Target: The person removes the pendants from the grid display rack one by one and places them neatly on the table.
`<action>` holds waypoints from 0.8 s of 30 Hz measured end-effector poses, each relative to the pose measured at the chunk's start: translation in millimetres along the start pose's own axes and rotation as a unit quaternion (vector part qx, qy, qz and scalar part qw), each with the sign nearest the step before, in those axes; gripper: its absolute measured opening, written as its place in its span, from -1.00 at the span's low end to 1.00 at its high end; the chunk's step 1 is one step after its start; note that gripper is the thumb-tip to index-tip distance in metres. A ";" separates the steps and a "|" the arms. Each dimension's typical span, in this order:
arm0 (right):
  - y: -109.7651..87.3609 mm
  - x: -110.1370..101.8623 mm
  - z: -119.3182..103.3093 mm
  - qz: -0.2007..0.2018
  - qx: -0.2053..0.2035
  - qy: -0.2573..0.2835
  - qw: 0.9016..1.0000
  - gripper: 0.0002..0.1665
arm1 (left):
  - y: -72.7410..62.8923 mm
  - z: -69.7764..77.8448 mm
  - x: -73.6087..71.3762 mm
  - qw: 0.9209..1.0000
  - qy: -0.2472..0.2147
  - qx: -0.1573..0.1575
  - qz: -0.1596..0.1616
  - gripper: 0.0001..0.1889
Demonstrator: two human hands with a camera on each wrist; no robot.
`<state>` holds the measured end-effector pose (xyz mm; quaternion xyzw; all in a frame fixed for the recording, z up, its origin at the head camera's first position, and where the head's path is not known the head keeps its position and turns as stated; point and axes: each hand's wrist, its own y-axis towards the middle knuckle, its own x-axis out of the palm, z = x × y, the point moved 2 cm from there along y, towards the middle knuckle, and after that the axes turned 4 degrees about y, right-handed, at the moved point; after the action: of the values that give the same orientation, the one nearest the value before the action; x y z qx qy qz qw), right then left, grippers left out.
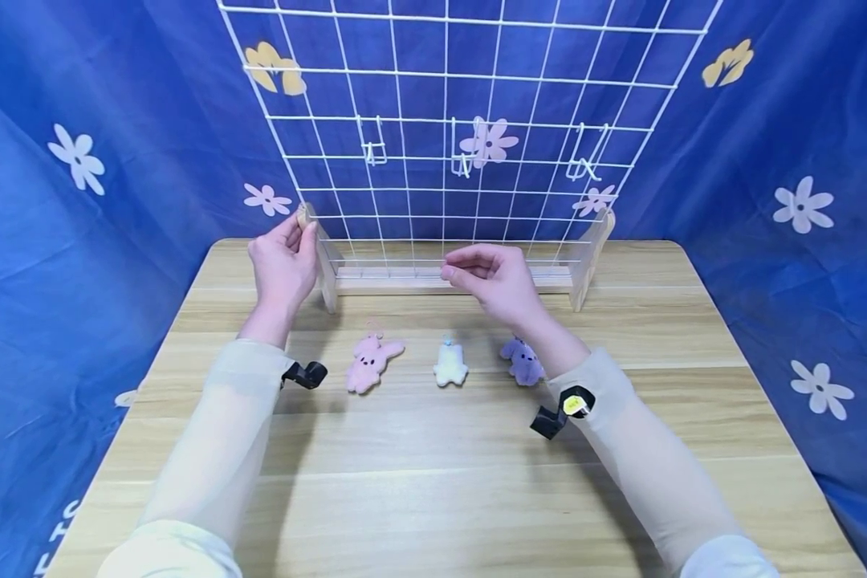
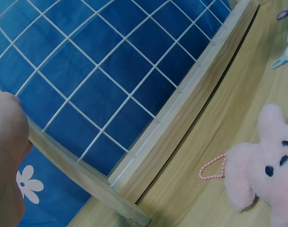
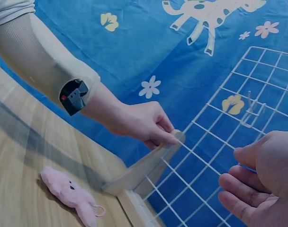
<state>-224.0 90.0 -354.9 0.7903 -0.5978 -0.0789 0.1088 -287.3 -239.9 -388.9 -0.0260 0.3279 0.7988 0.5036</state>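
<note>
My left hand point(image 1: 283, 258) pinches the rounded top of the left wooden side support point(image 3: 171, 150) of a white wire grid rack point(image 1: 444, 156). In front of the rack's lower part is my right hand point(image 1: 497, 281), its fingers loosely bent with nothing between thumb and fingers. Three small plush keychains lie in a row on the wooden table point(image 1: 405, 498): a pink bunny point(image 1: 367, 365) on the left, a white one point(image 1: 450, 365) in the middle, and a purple one point(image 1: 523, 363) partly behind my right forearm. A pink bead loop point(image 2: 212, 167) shows on the bunny in the left wrist view.
Three white wire hooks hang on the grid: a left hook point(image 1: 372, 151), a middle hook point(image 1: 462, 160) and a right hook point(image 1: 584, 164). The right wooden support point(image 1: 591, 255) stands at the rack's other end. A blue flowered curtain point(image 1: 780, 289) surrounds the table.
</note>
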 end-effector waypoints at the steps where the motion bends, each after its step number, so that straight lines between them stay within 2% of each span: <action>1: -0.7 -2.5 -0.5 0.003 0.000 0.000 1.000 -0.78 | 0.1 0.1 -0.7 1.000 0.000 -0.002 -0.002 -0.68; 9: -5.9 -25.1 -5.9 0.016 -0.024 -0.016 0.999 -0.79 | 2.3 4.4 -6.8 0.999 0.005 -0.026 -0.024 -0.61; 14: -12.0 -36.2 -6.5 0.024 -0.035 -0.029 0.999 -0.79 | -4.1 5.3 -10.4 0.998 -0.014 -0.043 -0.039 -0.56; 19: -18.8 -46.4 -4.4 0.033 -0.042 -0.037 0.998 -0.77 | -16.9 5.4 -14.6 0.998 -0.038 -0.051 -0.025 -0.50; 24: -24.3 -54.7 -5.7 0.045 -0.047 -0.049 0.997 -0.74 | -30.4 17.0 -18.1 0.998 -0.038 -0.041 -0.006 -0.52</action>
<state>-215.0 149.4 -356.2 0.7517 -0.6331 -0.1407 0.1193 -248.5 -236.4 -384.0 -0.0179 0.2754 0.8087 0.5195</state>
